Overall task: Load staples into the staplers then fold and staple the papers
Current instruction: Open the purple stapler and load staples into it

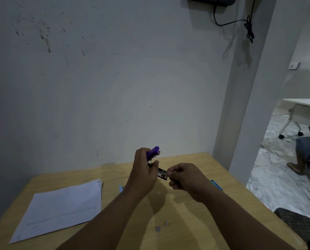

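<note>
My left hand (143,175) grips a purple stapler (153,152) above the wooden table (192,219). The stapler is swung open, its purple top pointing up and its dark metal staple tray (162,173) sticking out to the right. My right hand (185,179) pinches something small at the tray's end; what it holds is too small to tell. A stack of white papers (60,207) lies flat on the table's left side. Two small staple pieces (162,225) lie loose on the table near me.
A blue object (120,188) peeks out behind my left forearm, and a teal-blue one (215,184) behind my right wrist. The table butts against a grey wall. At right, a doorway shows a seated person (305,152) and a wheeled white table (302,105).
</note>
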